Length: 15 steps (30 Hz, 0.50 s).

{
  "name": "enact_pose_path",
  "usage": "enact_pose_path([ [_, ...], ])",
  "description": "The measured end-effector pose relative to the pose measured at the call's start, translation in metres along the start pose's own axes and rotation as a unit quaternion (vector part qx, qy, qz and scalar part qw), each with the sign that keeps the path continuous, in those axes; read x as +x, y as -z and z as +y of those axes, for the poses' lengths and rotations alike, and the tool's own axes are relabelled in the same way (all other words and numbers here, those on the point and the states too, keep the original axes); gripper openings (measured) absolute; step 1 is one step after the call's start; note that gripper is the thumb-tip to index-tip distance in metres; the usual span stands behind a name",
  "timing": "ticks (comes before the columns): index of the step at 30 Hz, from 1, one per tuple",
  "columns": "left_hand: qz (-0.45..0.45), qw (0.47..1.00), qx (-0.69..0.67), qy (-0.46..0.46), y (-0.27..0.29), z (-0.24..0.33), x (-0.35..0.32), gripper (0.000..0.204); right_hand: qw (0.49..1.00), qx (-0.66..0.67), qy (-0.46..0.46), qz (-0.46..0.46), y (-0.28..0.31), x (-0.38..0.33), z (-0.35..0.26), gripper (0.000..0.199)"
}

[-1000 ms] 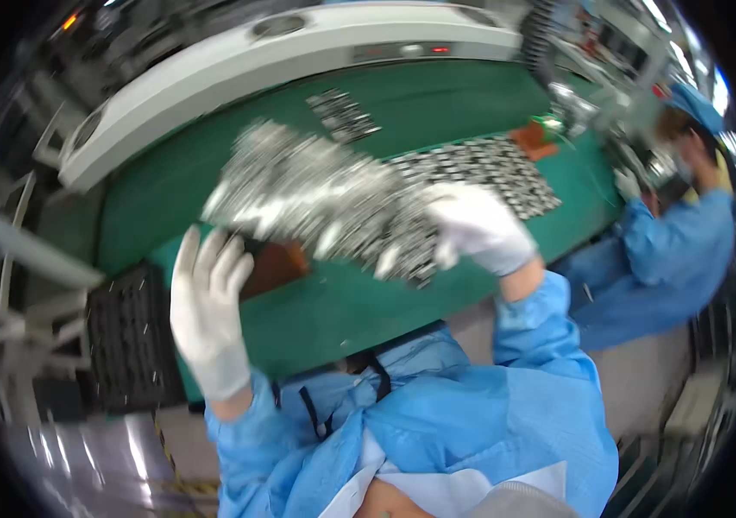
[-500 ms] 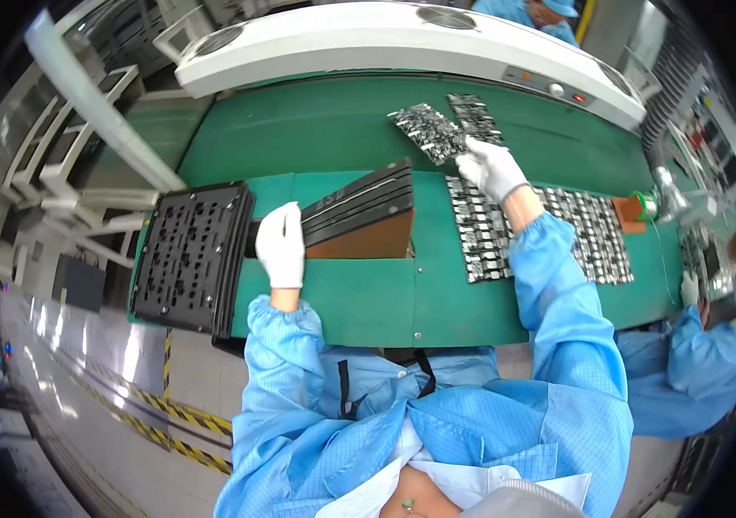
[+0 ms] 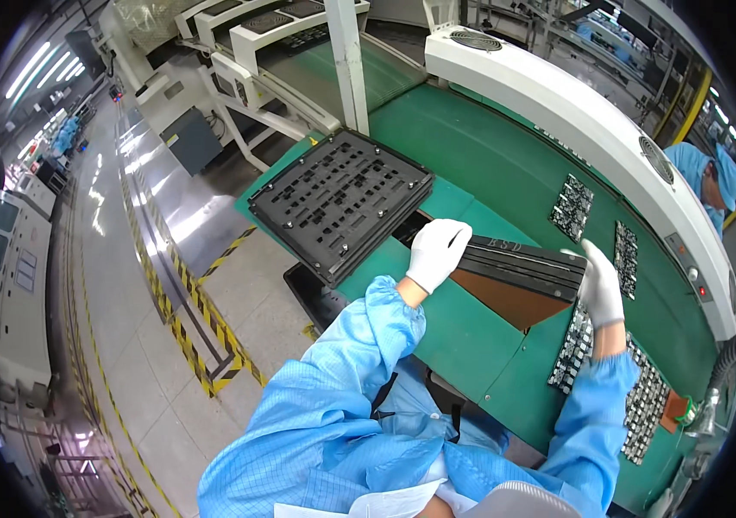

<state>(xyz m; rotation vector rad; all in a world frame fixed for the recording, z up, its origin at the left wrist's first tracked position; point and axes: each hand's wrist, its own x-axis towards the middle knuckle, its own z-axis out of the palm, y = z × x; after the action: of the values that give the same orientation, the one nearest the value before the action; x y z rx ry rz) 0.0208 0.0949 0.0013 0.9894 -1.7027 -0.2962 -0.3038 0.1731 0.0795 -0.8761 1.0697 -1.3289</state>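
My left hand (image 3: 437, 252) is flat on the near end of the stack of black trays (image 3: 519, 263), fingers spread and pressing down on its top, not pinching anything; my right hand (image 3: 601, 289) is at the far end of the same stack, fingers curled over its edge, though whether they clamp it or only rest there I cannot tell; the stack lies on the green table (image 3: 463, 341), tilted up over a brown board (image 3: 506, 298), just beside the big black perforated fixture plate (image 3: 342, 200); these trays look thin, stiff and flat, probably light singly but weighty as a pile, and smooth enough to slide over one another, so I judge the safe hold is at both short ends, squeezing the layers together; the panels of small circuit boards (image 3: 571, 350) lie by my right wrist, more of them (image 3: 573, 207) further up the table, and they look fragile; a person in blue (image 3: 703, 173) works beyond the long white housing (image 3: 592, 129).
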Motion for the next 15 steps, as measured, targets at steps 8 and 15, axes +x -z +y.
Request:
enact_pose_path([
  [8,-0.099,0.991,-0.030,0.081,0.007,0.004,0.004,0.028,0.939,-0.273,0.187,0.090,-0.066,-0.107,0.028,0.047],
  [15,-0.109,0.985,-0.056,0.124,0.007,0.002,0.002,0.027,0.949,-0.254,0.157,0.100,-0.056,-0.085,0.108,0.035],
])
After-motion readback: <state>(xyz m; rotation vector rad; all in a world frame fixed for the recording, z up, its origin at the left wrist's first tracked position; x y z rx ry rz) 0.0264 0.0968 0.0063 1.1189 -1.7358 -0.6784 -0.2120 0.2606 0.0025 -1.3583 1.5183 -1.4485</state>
